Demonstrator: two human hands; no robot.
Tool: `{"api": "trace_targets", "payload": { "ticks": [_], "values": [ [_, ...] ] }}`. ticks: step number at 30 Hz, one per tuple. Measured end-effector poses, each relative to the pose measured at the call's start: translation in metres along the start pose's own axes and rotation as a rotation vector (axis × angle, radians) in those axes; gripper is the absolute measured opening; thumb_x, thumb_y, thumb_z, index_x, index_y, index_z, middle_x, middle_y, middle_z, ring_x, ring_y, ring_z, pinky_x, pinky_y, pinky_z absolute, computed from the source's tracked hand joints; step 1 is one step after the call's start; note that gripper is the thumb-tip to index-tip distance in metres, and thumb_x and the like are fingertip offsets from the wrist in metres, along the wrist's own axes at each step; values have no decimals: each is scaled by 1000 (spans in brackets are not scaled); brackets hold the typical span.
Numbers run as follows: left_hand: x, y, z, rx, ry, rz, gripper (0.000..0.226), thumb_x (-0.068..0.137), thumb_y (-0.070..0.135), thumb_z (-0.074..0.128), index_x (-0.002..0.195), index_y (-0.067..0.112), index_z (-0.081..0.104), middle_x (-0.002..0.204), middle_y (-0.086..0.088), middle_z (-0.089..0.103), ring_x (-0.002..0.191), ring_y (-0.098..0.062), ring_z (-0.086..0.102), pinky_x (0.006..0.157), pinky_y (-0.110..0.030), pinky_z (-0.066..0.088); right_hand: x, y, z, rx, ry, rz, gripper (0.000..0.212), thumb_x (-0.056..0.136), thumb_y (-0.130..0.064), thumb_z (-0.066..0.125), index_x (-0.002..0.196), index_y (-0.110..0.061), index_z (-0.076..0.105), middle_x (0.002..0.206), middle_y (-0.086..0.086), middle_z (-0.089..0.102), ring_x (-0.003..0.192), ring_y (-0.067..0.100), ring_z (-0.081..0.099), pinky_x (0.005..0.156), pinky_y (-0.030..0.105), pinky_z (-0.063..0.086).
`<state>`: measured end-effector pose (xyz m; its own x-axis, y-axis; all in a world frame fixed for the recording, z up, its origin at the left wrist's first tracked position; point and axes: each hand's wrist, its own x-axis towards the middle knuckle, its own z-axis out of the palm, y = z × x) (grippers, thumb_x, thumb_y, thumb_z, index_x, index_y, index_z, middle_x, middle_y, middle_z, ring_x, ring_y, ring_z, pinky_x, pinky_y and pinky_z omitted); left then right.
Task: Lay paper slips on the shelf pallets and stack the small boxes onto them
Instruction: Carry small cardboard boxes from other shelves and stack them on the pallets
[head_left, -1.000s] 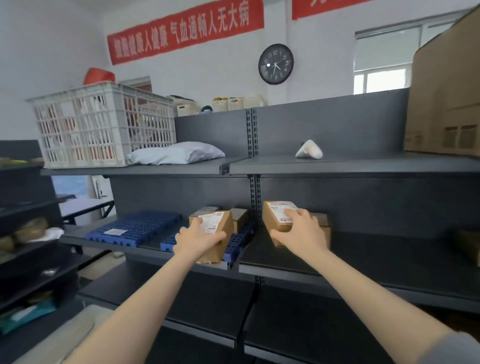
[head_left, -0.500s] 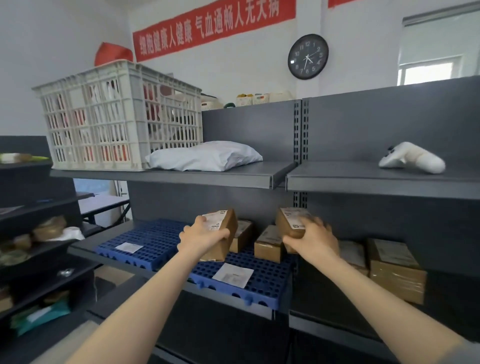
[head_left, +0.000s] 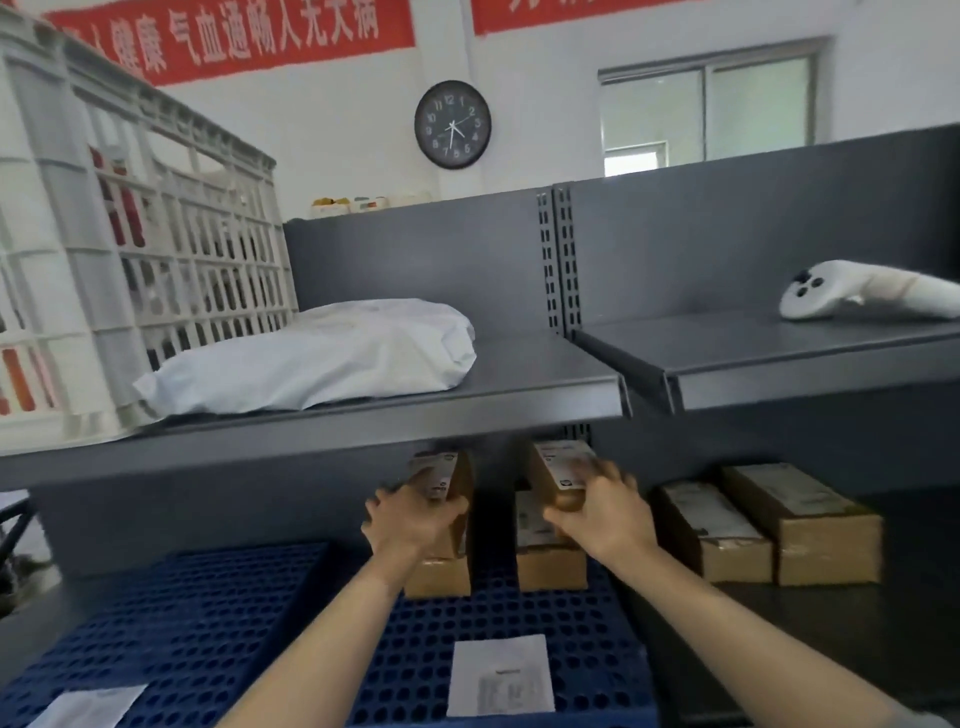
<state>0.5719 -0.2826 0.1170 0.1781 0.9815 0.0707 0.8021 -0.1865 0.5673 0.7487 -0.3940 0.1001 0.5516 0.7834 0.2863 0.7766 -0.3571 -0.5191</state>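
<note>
The left hand (head_left: 410, 525) grips a small box (head_left: 448, 475) and the right hand (head_left: 605, 514) grips a second box (head_left: 557, 467). Both are held just over the lower boxes (head_left: 551, 569) at the far end of the blue pallet (head_left: 519, 613). A paper slip (head_left: 501, 675) lies nearer. The cardboard looks light and stiff, best clasped across its narrow sides.

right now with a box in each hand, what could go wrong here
1. The left hand and right hand hold small boxes just under the upper shelf edge; raising them could knock it.
2. Setting them on the lower boxes on the blue pallet may nudge those askew.
3. The paper slip lies uncovered between the forearms; a dragging arm could shift it.
</note>
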Motion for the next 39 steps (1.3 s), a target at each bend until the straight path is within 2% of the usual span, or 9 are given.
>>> {"api": "trace_targets", "payload": {
  "ticks": [7,10,15,19,28,32,39],
  "values": [
    [38,-8,20,34,-55,-26,74,77,62,57,138,22,45,150,-16,27,138,-35,25,108,-45,28,15,-14,31,-76,-24,49,67,81,-54,61,137,-20,48,149,1,32,131,29,33,98,39,45],
    [44,-13,24,51,-68,-21,72,77,63,56,137,24,46,150,-16,27,137,-35,25,108,-45,29,19,-19,40,-80,-27,45,70,81,-53,62,139,-18,45,149,2,31,132,29,32,100,39,43],
    [55,-13,24,58,-104,11,74,78,60,56,143,33,36,153,-17,20,139,-36,22,109,-45,28,27,-20,50,-83,-38,38,75,81,-52,61,143,-16,39,150,2,29,134,28,28,101,38,42],
    [56,-13,27,80,-98,11,76,78,62,54,144,32,32,152,-16,23,138,-35,24,107,-43,30,28,-17,56,-86,-51,36,79,81,-52,61,146,-16,32,150,4,28,135,30,26,101,39,42],
    [57,-20,18,52,-172,108,81,77,54,60,147,39,22,155,-16,17,141,-37,18,112,-46,27,30,-13,48,-72,-115,-39,77,79,-47,64,146,-24,33,150,4,27,137,30,24,110,41,33],
    [54,-23,13,17,-222,140,82,77,50,61,147,42,19,156,-14,16,141,-35,15,113,-45,25,29,-11,42,-90,-141,-56,76,80,-45,64,147,-31,31,153,3,24,139,29,22,113,45,28],
    [48,-29,8,9,-262,143,89,71,52,62,146,46,15,158,-8,14,143,-34,10,115,-47,19,24,-13,34,-89,-163,-46,76,81,-40,64,148,-32,29,155,5,22,141,31,19,114,49,26]
  ]
}}
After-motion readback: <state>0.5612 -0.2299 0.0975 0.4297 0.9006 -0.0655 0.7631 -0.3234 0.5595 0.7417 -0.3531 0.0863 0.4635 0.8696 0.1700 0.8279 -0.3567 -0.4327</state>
